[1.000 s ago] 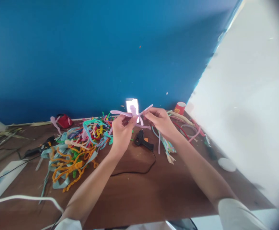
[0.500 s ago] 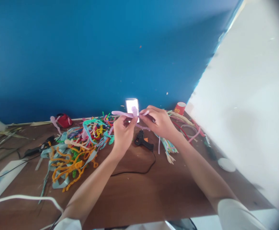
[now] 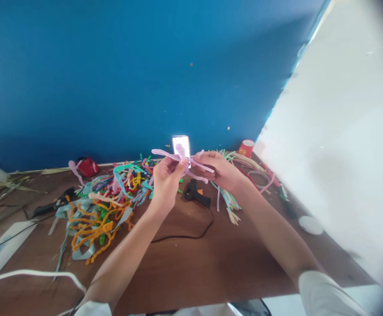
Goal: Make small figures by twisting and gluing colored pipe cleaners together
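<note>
In the head view, a lilac pipe-cleaner shape (image 3: 182, 151) with a rounded top and several arms spreading out is held above the table, in front of a lit phone (image 3: 186, 142). My left hand (image 3: 168, 177) is closed, pinching the middle of it between thumb and fingers. My right hand (image 3: 222, 171) is closed at its right side, fingertips on one of the lilac strands (image 3: 204, 166); part of the grip is hidden behind that strand. Below the hands, a black glue gun (image 3: 196, 193) lies on its side on the brown table (image 3: 191, 267).
A tangled heap of coloured pipe cleaners (image 3: 109, 226) spreads on the left. Pale strands (image 3: 230, 202) lie behind my right hand, near a red paper cup (image 3: 246, 148). A white disc (image 3: 310, 225) sits by the right wall. The glue gun's cord (image 3: 184, 237) crosses the table.
The lilac shape has tilted, its rounded top moving slightly left. My right hand has turned and dropped a little, and a strand now lies across the front of its fingers.
</note>
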The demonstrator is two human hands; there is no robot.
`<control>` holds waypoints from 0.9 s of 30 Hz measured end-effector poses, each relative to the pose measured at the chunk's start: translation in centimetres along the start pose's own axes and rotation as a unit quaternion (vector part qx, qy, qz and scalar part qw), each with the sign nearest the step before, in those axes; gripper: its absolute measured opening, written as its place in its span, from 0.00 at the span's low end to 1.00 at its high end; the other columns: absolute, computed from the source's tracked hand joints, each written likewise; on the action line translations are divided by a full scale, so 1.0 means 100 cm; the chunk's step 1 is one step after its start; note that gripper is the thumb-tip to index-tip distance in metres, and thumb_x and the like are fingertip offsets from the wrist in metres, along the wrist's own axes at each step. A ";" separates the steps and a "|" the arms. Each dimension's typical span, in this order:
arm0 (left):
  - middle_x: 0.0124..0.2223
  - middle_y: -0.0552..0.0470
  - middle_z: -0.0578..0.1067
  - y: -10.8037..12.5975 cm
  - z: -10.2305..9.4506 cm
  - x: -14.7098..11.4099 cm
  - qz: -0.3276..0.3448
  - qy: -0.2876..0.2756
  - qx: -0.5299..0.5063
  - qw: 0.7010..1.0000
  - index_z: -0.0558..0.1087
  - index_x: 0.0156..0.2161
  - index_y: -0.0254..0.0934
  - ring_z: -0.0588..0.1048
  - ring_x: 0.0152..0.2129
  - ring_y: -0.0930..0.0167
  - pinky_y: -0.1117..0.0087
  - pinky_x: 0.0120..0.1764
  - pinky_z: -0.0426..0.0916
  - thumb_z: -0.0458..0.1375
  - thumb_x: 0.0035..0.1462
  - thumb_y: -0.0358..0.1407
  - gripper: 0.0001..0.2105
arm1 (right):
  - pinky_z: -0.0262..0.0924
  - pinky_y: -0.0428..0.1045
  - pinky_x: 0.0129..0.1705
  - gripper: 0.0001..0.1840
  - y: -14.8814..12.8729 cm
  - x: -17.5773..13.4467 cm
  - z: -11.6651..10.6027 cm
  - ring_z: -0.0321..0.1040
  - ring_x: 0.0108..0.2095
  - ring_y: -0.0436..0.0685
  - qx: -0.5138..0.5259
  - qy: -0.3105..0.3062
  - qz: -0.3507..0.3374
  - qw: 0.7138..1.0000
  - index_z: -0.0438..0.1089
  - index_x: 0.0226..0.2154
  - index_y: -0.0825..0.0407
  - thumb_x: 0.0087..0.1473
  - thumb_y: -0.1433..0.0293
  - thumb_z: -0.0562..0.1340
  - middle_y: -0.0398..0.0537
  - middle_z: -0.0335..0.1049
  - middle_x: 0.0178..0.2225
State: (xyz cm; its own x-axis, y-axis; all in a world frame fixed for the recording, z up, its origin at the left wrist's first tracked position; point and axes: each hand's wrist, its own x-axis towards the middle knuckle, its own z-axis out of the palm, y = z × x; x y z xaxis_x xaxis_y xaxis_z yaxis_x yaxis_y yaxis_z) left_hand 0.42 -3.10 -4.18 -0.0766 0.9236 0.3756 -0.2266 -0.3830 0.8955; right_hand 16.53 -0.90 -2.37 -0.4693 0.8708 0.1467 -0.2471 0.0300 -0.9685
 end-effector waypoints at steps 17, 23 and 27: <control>0.30 0.51 0.77 -0.006 -0.003 0.005 0.003 0.000 0.041 0.999 0.78 0.35 0.34 0.74 0.27 0.74 0.73 0.33 0.69 0.67 0.53 0.41 0.10 | 0.53 0.48 0.32 0.13 0.002 -0.005 -0.010 0.63 0.29 0.51 -0.532 0.124 -0.326 0.772 0.74 0.30 0.52 0.62 0.66 0.58 0.46 0.69 0.28; 0.33 0.50 0.79 -0.008 -0.004 0.002 0.043 -0.008 0.092 0.995 0.79 0.37 0.35 0.76 0.30 0.71 0.71 0.36 0.70 0.66 0.53 0.39 0.09 | 0.38 0.47 0.23 0.13 0.000 -0.003 0.009 0.44 0.19 0.46 -0.117 0.115 -0.041 0.986 0.63 0.19 0.52 0.53 0.70 0.60 0.37 0.51 0.19; 0.32 0.50 0.79 -0.006 -0.002 0.001 0.028 -0.006 0.072 0.997 0.78 0.36 0.35 0.76 0.29 0.72 0.71 0.35 0.71 0.67 0.52 0.39 0.10 | 0.32 0.48 0.22 0.15 0.003 0.000 0.006 0.38 0.19 0.45 -0.021 0.121 -0.031 0.992 0.65 0.18 0.53 0.52 0.67 0.64 0.34 0.47 0.17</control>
State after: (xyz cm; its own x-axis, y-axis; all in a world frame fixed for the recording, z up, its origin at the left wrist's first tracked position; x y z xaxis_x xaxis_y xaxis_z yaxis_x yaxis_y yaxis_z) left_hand 0.30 -2.74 -4.70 -0.0734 0.9005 0.4286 -0.0808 -0.4337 0.8974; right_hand 15.91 -1.15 -2.57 -0.2349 0.9589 0.1593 -0.2310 0.1042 -0.9674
